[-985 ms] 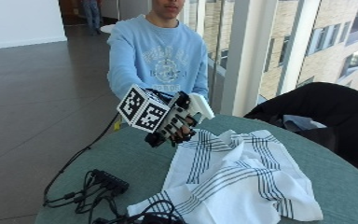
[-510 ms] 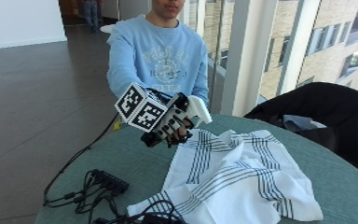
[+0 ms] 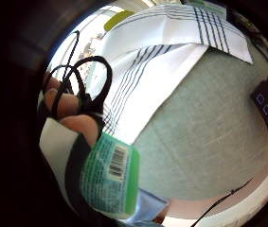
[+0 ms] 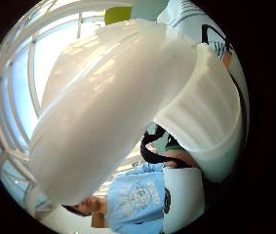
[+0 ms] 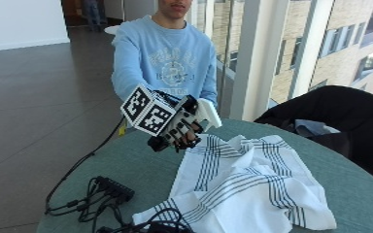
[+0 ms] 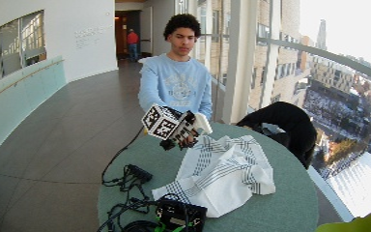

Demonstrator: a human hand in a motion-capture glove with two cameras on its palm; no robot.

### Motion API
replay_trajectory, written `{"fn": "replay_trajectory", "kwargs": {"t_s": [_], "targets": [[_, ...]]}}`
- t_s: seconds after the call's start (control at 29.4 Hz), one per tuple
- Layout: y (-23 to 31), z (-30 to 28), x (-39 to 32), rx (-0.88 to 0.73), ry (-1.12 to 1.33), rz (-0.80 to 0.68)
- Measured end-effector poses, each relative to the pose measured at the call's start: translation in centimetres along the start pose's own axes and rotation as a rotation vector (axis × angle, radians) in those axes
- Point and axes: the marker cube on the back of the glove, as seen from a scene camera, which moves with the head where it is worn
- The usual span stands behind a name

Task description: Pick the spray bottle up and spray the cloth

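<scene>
In the outside view my gloved right hand (image 5: 178,130) grips the spray bottle above the table's far left part. The bottle's white spray head (image 5: 207,112) sticks out above the fingers, toward the cloth. The white cloth with dark stripes (image 5: 241,187) lies crumpled on the round green table (image 5: 141,165), just below and right of the hand. Close to the palm, the little finger side view shows the bottle's green label with a barcode (image 3: 110,179), fingers (image 3: 69,106) curled round it and the cloth (image 3: 162,61) beyond. The white spray head (image 4: 103,112) fills the thumb side view.
A black power strip (image 5: 113,189) with cables lies at the table's left front. A black device (image 6: 176,215) sits at the near edge. A black jacket (image 5: 332,116) hangs over a chair at the right. The person (image 5: 164,58) stands behind the table.
The hand with the bottle has shifted only slightly and keeps the same hold. The cloth lies as before.
</scene>
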Motion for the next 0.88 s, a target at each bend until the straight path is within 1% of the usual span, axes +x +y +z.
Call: {"fn": "replay_trajectory", "kwargs": {"t_s": [0.58, 0.75, 0.88], "targets": [[0.1, 0.6, -0.6, 0.011, -0.003, -0.018], [0.2, 1.2, -1.6, 0.057, -0.022, -0.069], [0.5, 1.9, -3.1, 0.101, -0.054, -0.151]]}}
